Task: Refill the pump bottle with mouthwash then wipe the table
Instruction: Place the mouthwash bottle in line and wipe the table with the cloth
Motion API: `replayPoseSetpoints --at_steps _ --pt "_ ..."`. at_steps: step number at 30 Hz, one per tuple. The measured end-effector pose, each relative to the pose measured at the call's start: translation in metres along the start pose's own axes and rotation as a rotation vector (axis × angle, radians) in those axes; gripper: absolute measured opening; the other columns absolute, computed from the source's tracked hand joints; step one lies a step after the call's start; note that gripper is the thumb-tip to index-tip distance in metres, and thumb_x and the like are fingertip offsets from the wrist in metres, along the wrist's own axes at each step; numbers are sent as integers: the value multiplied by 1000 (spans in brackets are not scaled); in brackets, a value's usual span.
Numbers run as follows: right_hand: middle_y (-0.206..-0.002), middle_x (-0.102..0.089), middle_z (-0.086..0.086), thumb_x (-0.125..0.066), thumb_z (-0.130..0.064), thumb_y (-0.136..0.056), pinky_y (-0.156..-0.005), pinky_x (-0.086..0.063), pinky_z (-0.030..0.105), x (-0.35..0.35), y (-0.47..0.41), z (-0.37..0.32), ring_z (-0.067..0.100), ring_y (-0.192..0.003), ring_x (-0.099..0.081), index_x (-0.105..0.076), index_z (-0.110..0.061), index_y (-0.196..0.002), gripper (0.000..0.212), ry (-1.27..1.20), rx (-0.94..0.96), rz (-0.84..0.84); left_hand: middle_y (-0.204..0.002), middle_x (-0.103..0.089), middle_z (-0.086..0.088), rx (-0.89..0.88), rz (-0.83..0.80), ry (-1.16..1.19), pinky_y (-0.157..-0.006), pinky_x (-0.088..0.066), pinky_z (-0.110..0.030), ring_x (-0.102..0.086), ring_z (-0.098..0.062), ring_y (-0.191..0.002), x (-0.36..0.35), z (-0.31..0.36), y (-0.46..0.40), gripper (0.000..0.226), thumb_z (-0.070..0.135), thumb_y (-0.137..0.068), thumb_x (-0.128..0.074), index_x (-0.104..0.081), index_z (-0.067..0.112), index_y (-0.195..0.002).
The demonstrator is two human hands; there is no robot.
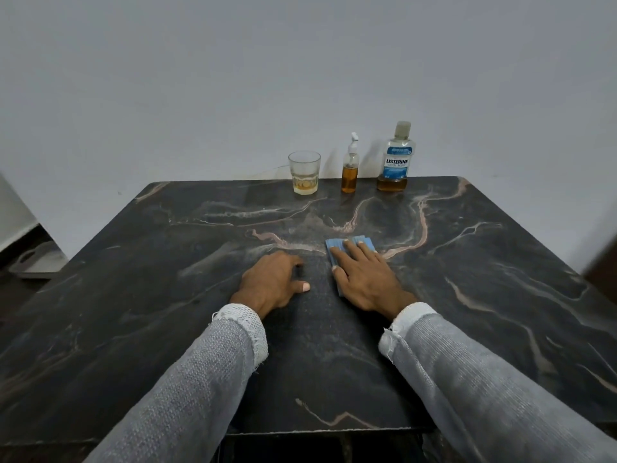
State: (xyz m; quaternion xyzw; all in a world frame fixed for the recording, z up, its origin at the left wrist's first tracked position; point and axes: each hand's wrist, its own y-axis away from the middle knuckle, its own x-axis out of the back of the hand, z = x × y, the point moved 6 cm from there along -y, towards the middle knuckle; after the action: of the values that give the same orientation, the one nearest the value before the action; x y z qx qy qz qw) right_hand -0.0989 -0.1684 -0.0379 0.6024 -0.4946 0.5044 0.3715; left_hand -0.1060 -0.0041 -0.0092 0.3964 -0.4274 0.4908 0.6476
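A small clear pump bottle point(350, 168) with amber liquid stands at the far edge of the dark marble table point(167, 295). To its right stands a mouthwash bottle point(395, 160) with a blue label, a capped top and a little amber liquid at the bottom. My right hand point(364, 275) lies flat with straight fingers on a folded blue cloth point(334, 250) near the table's middle. My left hand point(272, 282) rests beside it on the bare tabletop, fingers loosely curled and holding nothing.
A clear glass point(304, 172) with a little amber liquid stands left of the pump bottle. A grey wall rises right behind the table. A grey tray-like object point(36, 262) lies on the floor at the left.
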Motion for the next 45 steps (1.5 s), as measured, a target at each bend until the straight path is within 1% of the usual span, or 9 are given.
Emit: replayPoseSetpoints --at_steps 3,6,11,15,18,28,33,40,45 --pt "-162 -17 2 -26 -43 -102 -122 -8 40 -1 24 -2 22 -150 -11 -23 -29 -153 53 -6 88 -11 -143 -49 -5 -11 -1 -8 -107 -41 -46 -47 -26 -131 0 0 -1 58 42 -87 -67 -49 25 -139" --pt "-157 -29 2 -33 -42 -100 -120 -17 36 10 46 11 21 -145 -23 -34 -26 -149 51 -10 115 13 -140 -51 -4 -28 13 -7 -106 -42 -46 -48 -25 -129 -1 -2 -1 56 43 -87 -67 -50 26 -137" --pt "-144 -40 10 -41 -37 -97 -110 -26 37 25 42 68 28 -130 -39 -43 -19 -141 47 35 -71 101 -138 -53 -1 -51 28 3 -104 -43 -46 -50 -24 -127 -3 -6 -3 56 44 -87 -67 -50 27 -137" --pt "-146 -36 17 -35 -38 -98 -113 -24 44 28 2 110 33 -134 -35 -36 -17 -142 49 12 -248 109 -138 -51 1 -55 37 -10 -105 -42 -47 -47 -23 -129 -6 -9 -5 56 47 -87 -65 -49 28 -137" --pt "-158 -18 18 -25 -42 -99 -118 -15 51 19 -35 109 36 -145 -18 -23 -20 -149 55 37 -297 -2 -138 -51 3 -62 48 -6 -105 -42 -47 -45 -21 -129 -6 -11 -7 57 49 -86 -65 -49 30 -137" --pt "-163 -10 11 -20 -48 -100 -122 -7 45 -5 -21 8 27 -150 -7 -16 -26 -155 59 51 1 -32 -145 -47 5 -99 91 -9 -108 -40 -45 -42 -18 -133 -6 -14 0 50 45 -92 -58 -48 30 -139" --pt "-162 -13 7 -22 -49 -99 -120 -14 45 -3 2 19 23 -149 -12 -19 -27 -154 59 62 -6 -26 -134 -58 7 -127 197 153 -103 -43 -42 -51 -15 -124 -2 -27 6 37 32 -96 -55 -53 27 -132" --pt "-160 -12 18 -23 -44 -101 -120 -12 51 13 -77 77 36 -147 -13 -19 -20 -152 57 55 -290 -43 -132 -60 3 -113 361 229 -103 -42 -36 -54 -19 -121 10 -42 2 35 20 -96 -54 -56 25 -131" --pt "-161 -12 17 -22 -45 -101 -120 -10 51 3 -126 36 38 -147 -11 -18 -21 -152 56 49 -252 -73 -128 -63 3 -87 569 423 -100 -47 -41 -57 -16 -118 28 -65 -3 33 28 -100 -47 -56 22 -132"
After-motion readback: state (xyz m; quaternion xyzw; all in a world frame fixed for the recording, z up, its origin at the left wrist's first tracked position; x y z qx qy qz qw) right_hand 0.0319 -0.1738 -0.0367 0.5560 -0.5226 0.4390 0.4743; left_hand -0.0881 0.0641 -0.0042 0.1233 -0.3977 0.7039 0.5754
